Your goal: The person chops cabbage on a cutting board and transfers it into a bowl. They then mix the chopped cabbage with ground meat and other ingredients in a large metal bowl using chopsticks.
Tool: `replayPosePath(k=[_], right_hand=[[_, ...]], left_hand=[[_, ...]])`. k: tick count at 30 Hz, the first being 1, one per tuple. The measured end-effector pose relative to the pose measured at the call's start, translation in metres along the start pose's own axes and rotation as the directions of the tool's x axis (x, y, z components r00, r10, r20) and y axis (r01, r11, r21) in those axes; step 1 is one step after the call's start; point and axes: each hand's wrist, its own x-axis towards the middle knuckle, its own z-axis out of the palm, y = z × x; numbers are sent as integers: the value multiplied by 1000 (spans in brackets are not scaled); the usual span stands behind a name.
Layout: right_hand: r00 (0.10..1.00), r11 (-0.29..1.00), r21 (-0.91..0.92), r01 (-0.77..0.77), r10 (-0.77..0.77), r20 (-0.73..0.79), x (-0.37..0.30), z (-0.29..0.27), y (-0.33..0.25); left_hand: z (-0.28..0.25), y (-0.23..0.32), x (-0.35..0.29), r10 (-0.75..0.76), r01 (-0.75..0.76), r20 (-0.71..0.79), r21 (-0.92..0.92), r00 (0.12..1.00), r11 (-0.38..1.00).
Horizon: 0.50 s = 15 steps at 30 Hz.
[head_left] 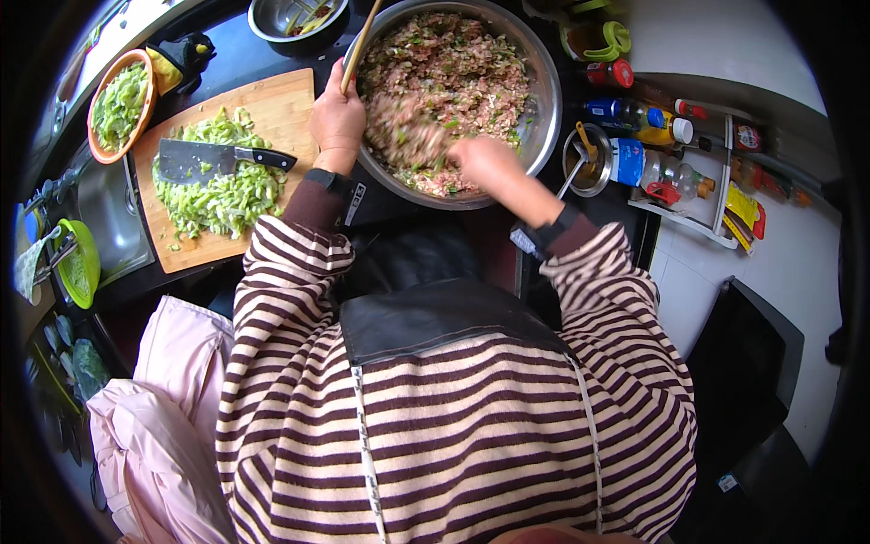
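On the left side of a large steel bowl, my left hand is closed around wooden chopsticks and rests against the rim. Minced meat filling with green bits fills much of the bowl. My right hand reaches over the near right rim into the filling. Its fingertips are hidden and smeared by motion, and the filling beside them is blurred. Left of the bowl, a cleaver with a black handle lies flat on chopped green vegetable, on a wooden cutting board.
An orange-rimmed bowl of chopped greens stands at the far left, above the sink. Beyond the board is a small metal bowl. To the right are a metal cup with utensils and a white rack near several bottles.
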Motion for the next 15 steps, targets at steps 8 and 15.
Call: replayPosePath(k=[8,15], right_hand=[[918,965,-97,-244,198,-344,-17,-63,106],[866,937,-305,-169,-6,-499,30,-99,114]], left_hand=[[-3,3,-1,4,-4,-17,-48,1000,999],[-1,2,-1,2,-3,-22,-10,1000,1000]])
